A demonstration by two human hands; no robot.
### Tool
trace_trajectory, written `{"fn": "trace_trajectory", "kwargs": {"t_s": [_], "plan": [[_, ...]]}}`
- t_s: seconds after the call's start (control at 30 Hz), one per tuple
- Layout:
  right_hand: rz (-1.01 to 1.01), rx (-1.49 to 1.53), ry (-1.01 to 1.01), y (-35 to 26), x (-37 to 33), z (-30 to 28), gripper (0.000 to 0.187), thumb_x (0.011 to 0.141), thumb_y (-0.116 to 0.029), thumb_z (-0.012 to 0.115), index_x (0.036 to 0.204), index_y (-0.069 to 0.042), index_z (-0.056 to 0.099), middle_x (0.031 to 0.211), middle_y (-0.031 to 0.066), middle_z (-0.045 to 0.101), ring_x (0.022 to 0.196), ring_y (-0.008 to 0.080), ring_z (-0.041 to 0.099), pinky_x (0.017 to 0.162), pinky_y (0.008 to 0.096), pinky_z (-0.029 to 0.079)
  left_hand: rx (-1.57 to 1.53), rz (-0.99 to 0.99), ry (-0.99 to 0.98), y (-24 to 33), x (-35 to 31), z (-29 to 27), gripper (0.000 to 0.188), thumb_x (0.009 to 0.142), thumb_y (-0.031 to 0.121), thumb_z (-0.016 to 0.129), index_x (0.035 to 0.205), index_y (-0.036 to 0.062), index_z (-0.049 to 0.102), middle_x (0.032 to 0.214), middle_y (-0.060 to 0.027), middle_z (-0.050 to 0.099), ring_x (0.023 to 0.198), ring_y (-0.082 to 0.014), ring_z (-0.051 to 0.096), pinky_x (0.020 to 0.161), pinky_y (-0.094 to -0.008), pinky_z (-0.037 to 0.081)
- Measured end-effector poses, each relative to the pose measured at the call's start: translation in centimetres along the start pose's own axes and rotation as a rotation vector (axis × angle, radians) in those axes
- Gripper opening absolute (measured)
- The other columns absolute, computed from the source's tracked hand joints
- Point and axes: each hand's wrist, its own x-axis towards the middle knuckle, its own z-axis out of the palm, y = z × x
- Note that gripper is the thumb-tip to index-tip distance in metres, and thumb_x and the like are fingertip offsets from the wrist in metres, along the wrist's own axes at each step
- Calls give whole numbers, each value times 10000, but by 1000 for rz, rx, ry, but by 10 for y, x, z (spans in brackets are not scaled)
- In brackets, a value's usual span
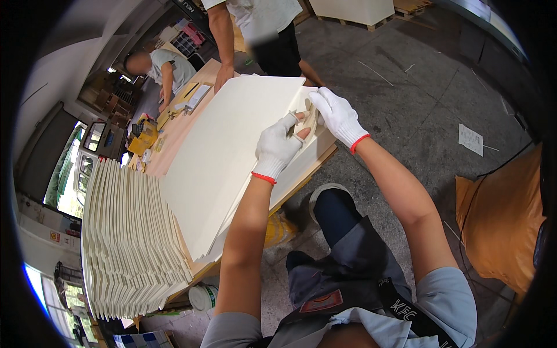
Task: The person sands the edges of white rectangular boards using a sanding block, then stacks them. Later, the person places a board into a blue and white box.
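Large off-white sheets (232, 139) lie stacked on the table in front of me, with their long edge toward my body. My left hand (278, 147), in a white glove with bare thumb and fingertip, grips a curled cream-coloured edge piece (312, 123) at the sheets' right end. My right hand (337, 116), gloved in white with a red cuff, closes over the far right corner of the same sheets. Its fingertips are partly hidden behind the edge. To the left stands a tall stack of folded off-white sheets (130, 232), their edges fanned in layers.
Across the wooden table (165, 149), one person (261, 29) leans a hand on it; another person (169, 69) works farther left. A yellow container (143, 137) and a clipboard (194, 97) lie there. An orange-brown bag (499, 217) stands right; a white bucket (203, 297) sits below the table.
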Motion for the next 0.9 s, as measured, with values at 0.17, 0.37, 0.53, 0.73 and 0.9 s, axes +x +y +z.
{"fn": "trace_trajectory", "kwargs": {"t_s": [0.17, 0.37, 0.53, 0.73, 0.9], "plan": [[16, 9, -17, 0, 1, -2, 528, 974, -541, 349, 1198, -124, 582, 987, 193, 670, 933, 357, 645, 843, 437, 472, 112, 75, 111, -1, -1, 1, 353, 937, 284, 601, 1273, 175, 626, 1050, -163, 701, 919, -266, 682, 833, -320, 505], [-7, 3, -4, 0, -1, -2, 532, 977, -543, 345, 1208, -124, 576, 1038, 206, 664, 970, 376, 637, 863, 442, 470, 108, 108, 95, -1, -2, 0, 331, 945, 287, 569, 1255, 198, 639, 948, -178, 706, 882, -300, 686, 814, -340, 512], [-2, -16, 25, 5, 1, 1, 529, 980, -541, 337, 1173, -110, 574, 1037, 223, 656, 972, 402, 627, 857, 467, 470, 117, 107, 55, 6, -4, 0, 385, 877, 333, 672, 1238, 200, 652, 939, -183, 701, 860, -301, 688, 790, -346, 520], [12, -15, 9, 5, 2, 1, 516, 979, -542, 339, 1114, -101, 572, 1020, 235, 650, 972, 415, 619, 848, 478, 468, 130, 152, 105, 2, -3, 0, 409, 856, 347, 698, 1234, 196, 656, 941, -183, 702, 848, -301, 689, 780, -342, 522], [-16, -15, 36, 5, 1, 1, 518, 974, -548, 346, 1116, -105, 573, 1024, 223, 652, 971, 415, 616, 852, 477, 465, 118, 146, 90, 5, -4, -1, 419, 855, 346, 700, 1244, 199, 651, 948, -189, 700, 855, -300, 688, 791, -344, 520]]}}
